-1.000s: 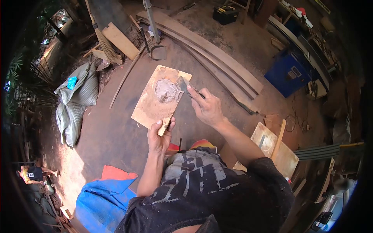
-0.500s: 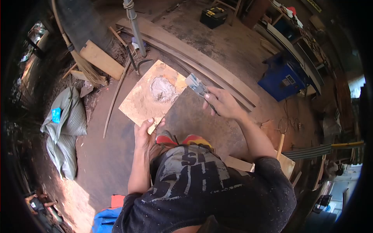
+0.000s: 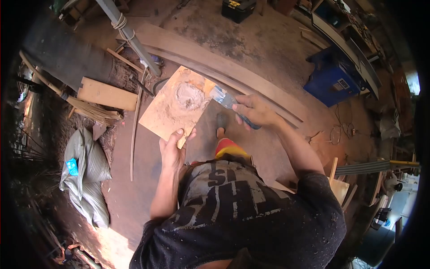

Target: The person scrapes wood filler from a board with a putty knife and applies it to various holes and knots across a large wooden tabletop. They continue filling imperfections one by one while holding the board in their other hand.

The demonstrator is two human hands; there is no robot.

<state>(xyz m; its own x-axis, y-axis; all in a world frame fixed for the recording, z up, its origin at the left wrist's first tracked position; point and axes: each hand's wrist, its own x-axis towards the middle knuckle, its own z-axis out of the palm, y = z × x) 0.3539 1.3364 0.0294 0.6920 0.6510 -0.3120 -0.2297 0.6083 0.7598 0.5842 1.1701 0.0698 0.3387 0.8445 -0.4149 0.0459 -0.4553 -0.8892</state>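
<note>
My left hand point(image 3: 172, 145) grips a light wooden board point(image 3: 161, 112) by its short handle at the lower corner, thumb on top. On the board sits a round mound of greyish paste point(image 3: 190, 97), with smears around it. My right hand point(image 3: 255, 110) is wrapped round the dark handle of a putty knife point(image 3: 224, 97). The knife's paste-smeared blade is at the board's right edge, beside the mound; whether it touches the wood I cannot tell.
Long planks point(image 3: 233, 74) lie on the floor ahead, near a grey post point(image 3: 130, 38). A blue bin point(image 3: 333, 78) stands right. At left are a broom point(image 3: 92, 110), a loose board point(image 3: 107, 95) and a grey sack point(image 3: 87, 175).
The putty knife's blade has moved left and slightly down to the board's edge. One leg is now stretched forward below the board, and the surroundings have shifted in view.
</note>
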